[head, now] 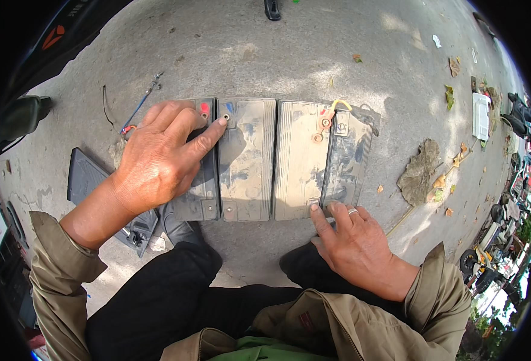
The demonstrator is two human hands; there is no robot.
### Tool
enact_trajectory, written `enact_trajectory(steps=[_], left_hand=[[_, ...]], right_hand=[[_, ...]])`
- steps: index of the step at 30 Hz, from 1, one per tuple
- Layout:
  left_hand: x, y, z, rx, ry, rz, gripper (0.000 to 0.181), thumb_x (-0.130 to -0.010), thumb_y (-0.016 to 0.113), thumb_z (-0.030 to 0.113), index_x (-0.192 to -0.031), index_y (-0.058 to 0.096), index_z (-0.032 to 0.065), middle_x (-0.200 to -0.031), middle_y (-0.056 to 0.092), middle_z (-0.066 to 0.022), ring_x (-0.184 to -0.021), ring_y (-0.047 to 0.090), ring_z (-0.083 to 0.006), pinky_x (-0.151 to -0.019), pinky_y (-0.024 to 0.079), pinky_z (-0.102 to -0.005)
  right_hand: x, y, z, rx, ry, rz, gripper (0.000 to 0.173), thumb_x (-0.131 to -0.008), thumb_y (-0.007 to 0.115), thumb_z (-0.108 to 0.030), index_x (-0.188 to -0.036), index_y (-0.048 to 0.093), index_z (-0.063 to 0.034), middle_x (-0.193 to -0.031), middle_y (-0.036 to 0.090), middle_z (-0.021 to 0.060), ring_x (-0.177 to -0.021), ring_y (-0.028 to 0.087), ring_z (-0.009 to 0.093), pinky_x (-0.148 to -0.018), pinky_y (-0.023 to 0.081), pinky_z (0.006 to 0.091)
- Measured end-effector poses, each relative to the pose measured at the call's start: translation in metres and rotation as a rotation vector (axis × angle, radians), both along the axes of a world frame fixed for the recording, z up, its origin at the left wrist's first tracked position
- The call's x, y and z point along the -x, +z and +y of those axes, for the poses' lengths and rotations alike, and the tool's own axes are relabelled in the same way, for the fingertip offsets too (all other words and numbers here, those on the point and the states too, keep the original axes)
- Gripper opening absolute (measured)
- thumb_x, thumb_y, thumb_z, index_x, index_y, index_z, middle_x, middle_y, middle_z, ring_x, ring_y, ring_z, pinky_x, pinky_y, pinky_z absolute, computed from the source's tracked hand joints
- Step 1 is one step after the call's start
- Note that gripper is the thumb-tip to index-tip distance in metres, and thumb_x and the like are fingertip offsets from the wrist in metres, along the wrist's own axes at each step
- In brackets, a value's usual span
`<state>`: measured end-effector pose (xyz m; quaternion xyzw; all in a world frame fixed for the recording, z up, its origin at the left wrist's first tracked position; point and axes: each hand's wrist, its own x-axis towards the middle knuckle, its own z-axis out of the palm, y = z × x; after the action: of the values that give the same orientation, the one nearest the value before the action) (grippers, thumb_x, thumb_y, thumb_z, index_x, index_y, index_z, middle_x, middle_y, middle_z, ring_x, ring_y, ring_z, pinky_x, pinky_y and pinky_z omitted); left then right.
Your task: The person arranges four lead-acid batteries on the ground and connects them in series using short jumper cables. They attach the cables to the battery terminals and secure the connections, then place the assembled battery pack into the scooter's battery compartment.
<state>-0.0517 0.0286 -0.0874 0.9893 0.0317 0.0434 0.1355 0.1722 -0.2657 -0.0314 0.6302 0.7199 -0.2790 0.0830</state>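
Several dusty lead-acid batteries stand side by side on the ground before me. My left hand (161, 153) lies over the leftmost battery (197, 205). One fingertip touches the terminal beside a blue mark on the neighbouring battery (247, 180); another is at the terminal by a red mark. My right hand (358, 248) rests at the near edge of the two right-hand batteries, with one fingertip at a corner terminal of the third battery (297, 162). A yellow wire (342, 104) arches over the far end, next to the rightmost battery (349, 158). Neither hand holds anything.
A black plastic cover (91, 173) lies left of the batteries, partly behind my left arm. Beyond it is a blue wire (136, 107) with connectors. A large dry leaf (419, 173) and a white plastic case (481, 116) are to the right. Parked vehicles line the right rim.
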Motion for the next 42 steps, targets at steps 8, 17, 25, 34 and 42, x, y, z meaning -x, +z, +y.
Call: enact_trajectory(steps=[8, 17, 25, 34, 42], left_hand=[[0.0, 0.0021, 0.0005, 0.011, -0.003, 0.003, 0.074, -0.062, 0.07, 0.004, -0.136, 0.072, 0.0028, -0.114, 0.062, -0.0148, -0.117, 0.061, -0.0366, -0.1, 0.051, -0.0496], [0.0008, 0.0006, 0.0005, -0.001, -0.006, 0.001, 0.075, -0.063, 0.069, 0.004, -0.137, 0.071, 0.0037, -0.115, 0.062, -0.0149, -0.118, 0.061, -0.0369, -0.101, 0.051, -0.05], [0.0006, 0.0002, 0.0011, 0.008, -0.002, -0.005, 0.074, -0.063, 0.07, 0.002, -0.137, 0.072, 0.0051, -0.115, 0.062, -0.0132, -0.117, 0.062, -0.035, -0.098, 0.051, -0.0489], [0.0012, -0.0013, 0.0018, 0.023, -0.011, -0.009, 0.074, -0.065, 0.073, 0.0, -0.139, 0.071, 0.0063, -0.115, 0.06, -0.0108, -0.116, 0.06, -0.033, -0.098, 0.051, -0.0462], [0.0007, -0.0012, 0.0026, 0.042, -0.01, -0.044, 0.07, -0.069, 0.073, 0.0, -0.138, 0.071, 0.0047, -0.113, 0.061, -0.0114, -0.113, 0.061, -0.0335, -0.094, 0.05, -0.0452]], right_hand=[[-0.0011, -0.0008, 0.0026, -0.077, 0.012, 0.011, 0.058, -0.087, 0.069, -0.016, -0.14, 0.062, 0.0067, -0.108, 0.058, 0.018, -0.084, 0.062, 0.028, -0.08, 0.052, 0.0394], [-0.0015, -0.0027, 0.0024, -0.123, 0.009, 0.023, 0.053, -0.088, 0.063, -0.012, -0.137, 0.064, 0.0078, -0.103, 0.056, 0.0164, -0.075, 0.06, 0.025, -0.076, 0.051, 0.0375], [-0.0006, -0.0022, 0.0021, -0.091, -0.003, 0.006, 0.051, -0.09, 0.067, -0.015, -0.138, 0.065, 0.0048, -0.105, 0.056, 0.017, -0.077, 0.063, 0.026, -0.083, 0.055, 0.0397], [0.0031, -0.0028, -0.0028, -0.004, -0.065, 0.026, 0.068, -0.086, 0.083, -0.024, -0.144, 0.059, 0.0013, -0.122, 0.058, 0.0202, -0.099, 0.065, 0.035, -0.088, 0.055, 0.0444], [0.0037, -0.0024, -0.0007, -0.028, -0.058, 0.027, 0.067, -0.084, 0.084, -0.023, -0.142, 0.06, 0.0028, -0.123, 0.059, 0.0211, -0.101, 0.064, 0.035, -0.089, 0.054, 0.045]])
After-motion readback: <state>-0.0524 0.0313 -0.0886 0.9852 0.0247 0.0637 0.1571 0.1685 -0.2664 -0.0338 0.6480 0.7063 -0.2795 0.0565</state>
